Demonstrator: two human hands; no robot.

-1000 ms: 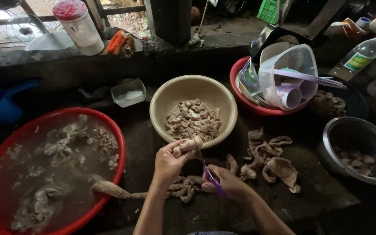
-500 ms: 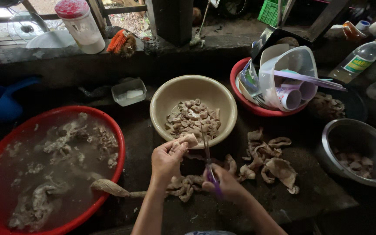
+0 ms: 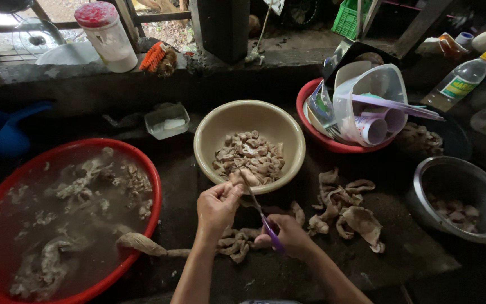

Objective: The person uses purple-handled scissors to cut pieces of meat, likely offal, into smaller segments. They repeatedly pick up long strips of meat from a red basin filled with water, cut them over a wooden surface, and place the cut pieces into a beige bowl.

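Left hand [image 3: 216, 207] pinches a pale strip of meat [image 3: 247, 178] at the near rim of the beige bowl [image 3: 215, 128], right hand [image 3: 289, 236] grips purple-handled scissors [image 3: 261, 213] with blades up at the strip, more cut pieces lie on the dark board [image 3: 412, 253], red basin [image 3: 142, 163] of cloudy water to the left

Cream bowl [image 3: 288, 126], pale beige-grey meat pieces [image 3: 250, 157] inside. Scissors [image 3: 265, 217]: purple handles, silver blades. Big basin [image 3: 142, 163] red, water murky grey. Smaller red basin [image 3: 310, 121]. Steel bowl [image 3: 423, 194] silver. Scoop [image 3: 1, 132] blue. Crate [image 3: 347, 19] green.
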